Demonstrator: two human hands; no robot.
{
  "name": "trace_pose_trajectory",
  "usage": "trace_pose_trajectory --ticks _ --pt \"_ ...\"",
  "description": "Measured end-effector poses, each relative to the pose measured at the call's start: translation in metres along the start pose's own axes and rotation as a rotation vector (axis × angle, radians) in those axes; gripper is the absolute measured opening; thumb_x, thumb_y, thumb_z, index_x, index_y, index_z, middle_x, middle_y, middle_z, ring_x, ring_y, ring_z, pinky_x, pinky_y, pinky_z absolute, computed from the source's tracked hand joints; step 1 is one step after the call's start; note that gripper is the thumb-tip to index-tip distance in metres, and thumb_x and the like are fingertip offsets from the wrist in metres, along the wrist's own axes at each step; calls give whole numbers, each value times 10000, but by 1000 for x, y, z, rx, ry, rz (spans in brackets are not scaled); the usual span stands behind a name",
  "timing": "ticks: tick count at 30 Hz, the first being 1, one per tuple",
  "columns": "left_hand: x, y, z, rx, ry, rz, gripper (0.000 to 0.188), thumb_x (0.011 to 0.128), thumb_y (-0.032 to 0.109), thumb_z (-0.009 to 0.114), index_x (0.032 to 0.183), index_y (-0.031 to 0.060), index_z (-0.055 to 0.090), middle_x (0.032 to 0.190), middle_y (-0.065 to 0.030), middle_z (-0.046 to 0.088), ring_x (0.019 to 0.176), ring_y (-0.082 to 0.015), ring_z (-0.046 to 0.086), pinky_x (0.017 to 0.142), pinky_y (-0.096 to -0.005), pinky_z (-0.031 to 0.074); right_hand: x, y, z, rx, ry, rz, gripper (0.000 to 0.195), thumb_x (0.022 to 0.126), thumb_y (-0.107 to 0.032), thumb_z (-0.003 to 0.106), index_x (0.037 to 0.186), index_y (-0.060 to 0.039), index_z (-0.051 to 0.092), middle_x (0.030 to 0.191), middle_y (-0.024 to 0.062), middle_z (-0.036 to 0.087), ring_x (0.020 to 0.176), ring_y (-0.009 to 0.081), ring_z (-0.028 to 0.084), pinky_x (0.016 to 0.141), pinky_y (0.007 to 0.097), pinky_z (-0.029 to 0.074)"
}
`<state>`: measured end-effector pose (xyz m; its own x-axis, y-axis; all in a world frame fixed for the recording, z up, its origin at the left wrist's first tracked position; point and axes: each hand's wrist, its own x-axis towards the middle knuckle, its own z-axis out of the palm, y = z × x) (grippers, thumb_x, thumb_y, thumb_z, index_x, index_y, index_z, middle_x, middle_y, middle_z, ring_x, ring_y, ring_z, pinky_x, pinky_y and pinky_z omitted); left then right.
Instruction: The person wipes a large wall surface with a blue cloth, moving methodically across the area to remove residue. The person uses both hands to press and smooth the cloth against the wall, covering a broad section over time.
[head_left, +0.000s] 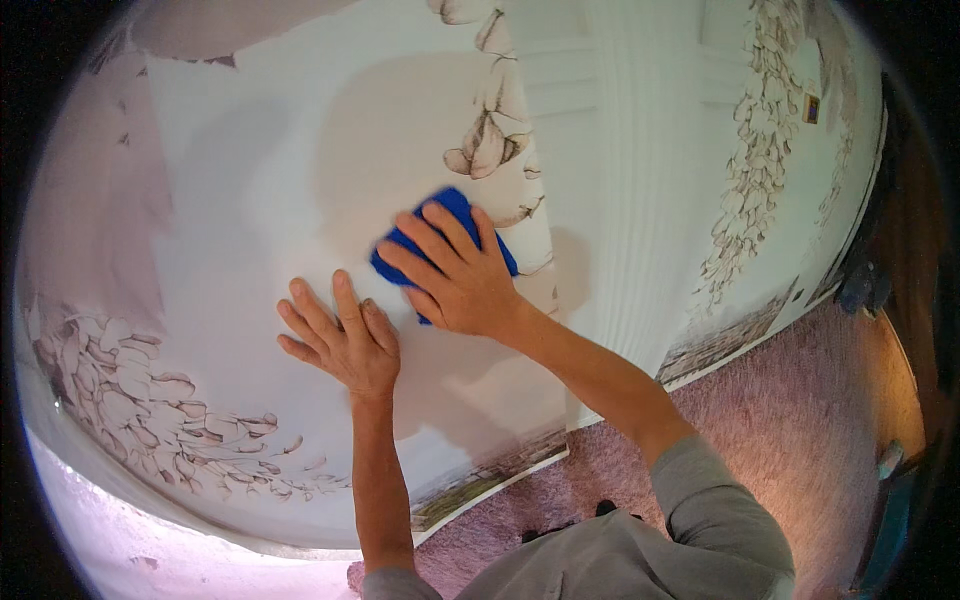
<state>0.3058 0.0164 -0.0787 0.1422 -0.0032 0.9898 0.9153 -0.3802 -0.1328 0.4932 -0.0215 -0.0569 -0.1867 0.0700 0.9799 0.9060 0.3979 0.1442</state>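
My right hand (469, 281) presses a blue cloth (452, 201) flat against a printed wall covering (247, 225). The fingers are spread across the cloth, which shows past them on several sides. Lower and to the left, my left hand (349, 345) rests on the same pale sheet with its fingers apart and nothing held. Brown-toned flowers (480, 146) are printed above the cloth, and more blossoms (142, 405) spread over the lower left. The sheet's right edge runs down just beyond my right hand, beside another pale printed section (630, 187).
A reddish-purple carpet (750, 420) meets the wall's bottom edge. Blossom print (765, 135) and a small rectangular fitting (811, 109) are on the wall at right. Bright light falls on a pale surface (150, 540) at lower left. Dark objects (862, 289) stand by the right wall end.
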Motion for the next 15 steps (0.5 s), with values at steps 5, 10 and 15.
trace_pose_trajectory --ticks 5,10,15 --pt "5 20 3 -28 -103 -4 485 1105 333 449 1535 131 546 1686 -230 328 1593 -422 205 1258 -584 -44 9 11 1 -14 18 42 568 889 -327 694 1445 -236 616 1596 63 484 1484 292 399 1177 648 240" --pt "5 30 10 -10 -90 -16 462 1097 310 469 1508 126 575 1680 -223 344 1593 -411 215 1264 -577 -46 -51 1 1 -56 -59 53 537 907 -331 686 1436 -257 630 1594 66 494 1488 306 397 1173 645 243" --pt "5 21 10 -4 -74 26 493 1083 290 486 1543 116 536 1693 -245 305 1594 -420 200 1255 -584 -38 -38 7 1 -43 29 33 502 908 -323 682 1402 -241 654 1580 72 508 1472 314 415 1164 632 260"
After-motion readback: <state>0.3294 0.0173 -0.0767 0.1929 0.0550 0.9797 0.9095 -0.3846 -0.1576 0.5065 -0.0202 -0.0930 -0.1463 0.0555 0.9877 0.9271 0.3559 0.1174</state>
